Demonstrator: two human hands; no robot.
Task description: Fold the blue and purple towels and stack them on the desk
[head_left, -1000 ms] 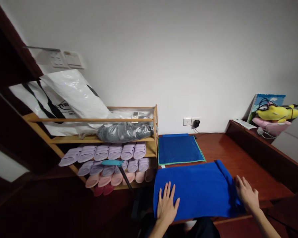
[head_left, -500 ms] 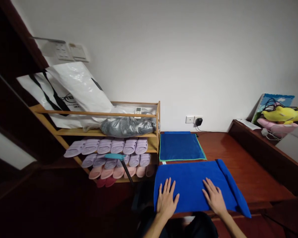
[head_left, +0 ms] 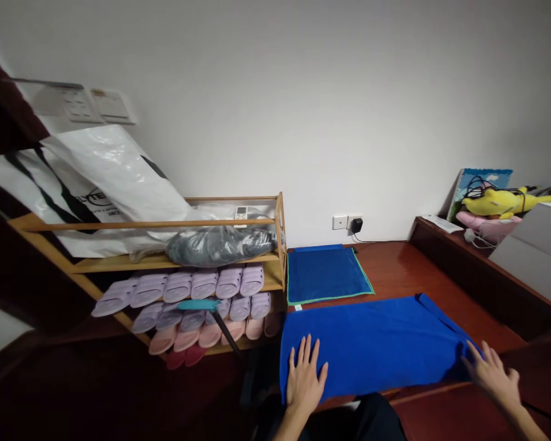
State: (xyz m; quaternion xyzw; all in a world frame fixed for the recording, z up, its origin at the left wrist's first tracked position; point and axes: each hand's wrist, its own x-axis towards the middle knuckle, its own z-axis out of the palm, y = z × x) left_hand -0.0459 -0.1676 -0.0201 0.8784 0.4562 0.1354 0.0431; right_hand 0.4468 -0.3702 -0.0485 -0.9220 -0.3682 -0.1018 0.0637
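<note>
A bright blue towel lies spread over the wooden surface in front of me, with a narrow fold along its right edge. My left hand rests flat on the towel's left part, fingers spread. At the towel's right end is my right hand, its fingers extended and apart, the fingertips touching or just beside the cloth's edge. Behind the towel lies a darker blue cloth with a green border, flat and apart from both hands.
To the left stands a wooden rack with several pairs of slippers and a white bag. A blue-headed tool leans before it. At right, a raised ledge bears a yellow plush toy. A black plug sits in the wall.
My right hand has moved right, from the towel's middle to its right end. The towel's rolled right end has opened out flatter and wider. My left hand stays on the towel.
</note>
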